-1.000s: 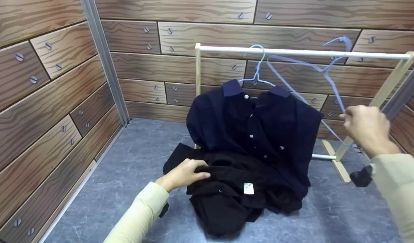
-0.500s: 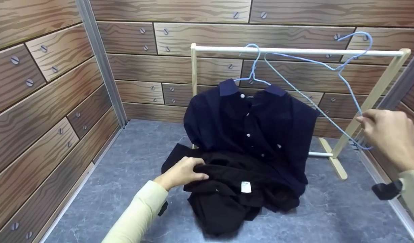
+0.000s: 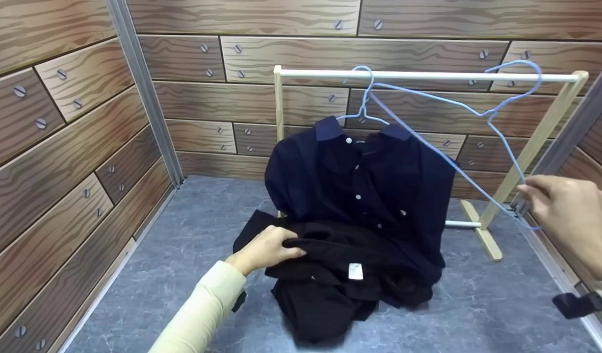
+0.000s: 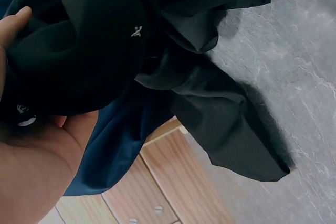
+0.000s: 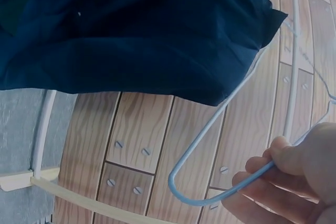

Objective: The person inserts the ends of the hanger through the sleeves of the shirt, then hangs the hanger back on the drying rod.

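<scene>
The blue wire hanger (image 3: 455, 166) has swung left, its far end now overlapping the hung hanger (image 3: 363, 110) in the head view. The right hand (image 3: 573, 213) pinches its near corner; its lower bar slopes down toward that hand. The black garment (image 3: 325, 299) lies leftward and lower (nearer the left hand (image 3: 269, 247), whose thumb and fingers grip its edge).

No text can be read, the white label (image 3: 355, 271) on the black garment (image 3: 318, 304) being too small.
</scene>
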Demonstrator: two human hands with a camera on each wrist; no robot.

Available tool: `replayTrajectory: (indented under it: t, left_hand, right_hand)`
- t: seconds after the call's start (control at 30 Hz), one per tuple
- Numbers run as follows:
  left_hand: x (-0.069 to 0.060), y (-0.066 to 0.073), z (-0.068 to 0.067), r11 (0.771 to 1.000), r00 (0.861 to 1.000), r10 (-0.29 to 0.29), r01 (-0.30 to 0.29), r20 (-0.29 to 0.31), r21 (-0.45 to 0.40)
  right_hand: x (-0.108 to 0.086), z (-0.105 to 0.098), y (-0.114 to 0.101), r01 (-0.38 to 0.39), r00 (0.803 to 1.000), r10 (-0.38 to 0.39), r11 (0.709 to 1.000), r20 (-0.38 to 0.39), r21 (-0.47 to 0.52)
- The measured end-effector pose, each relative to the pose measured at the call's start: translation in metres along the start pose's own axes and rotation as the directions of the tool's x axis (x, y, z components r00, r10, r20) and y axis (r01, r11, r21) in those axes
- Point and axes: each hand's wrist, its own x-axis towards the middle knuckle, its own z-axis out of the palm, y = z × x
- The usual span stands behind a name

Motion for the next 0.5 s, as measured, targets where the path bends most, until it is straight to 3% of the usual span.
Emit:
replayTrajectory:
  t: [0.17,0.33,0.5]
  left_hand:
    - [0.000,0.002,0.000,0.993,0.997,-0.039,0.046,0.066,-0.112]
    - [0.001,0.004,-0.002,0.977,0.984,-0.083,0.111,0.158,-0.180]
    - [0.000,0.006,-0.004,0.964,0.981,-0.101,0.137,0.164,-0.228]
  right_hand:
    - [-0.011,0.002,-0.002,0.031,0.999,-0.031,0.999,-0.038,0.008]
    - [-0.023,0.003,-0.002,0.046,0.997,-0.045,0.999,-0.060,0.019]
    - [-0.031,0.001,0.001,0.060,0.993,-0.056,0.998,-0.099,0.035]
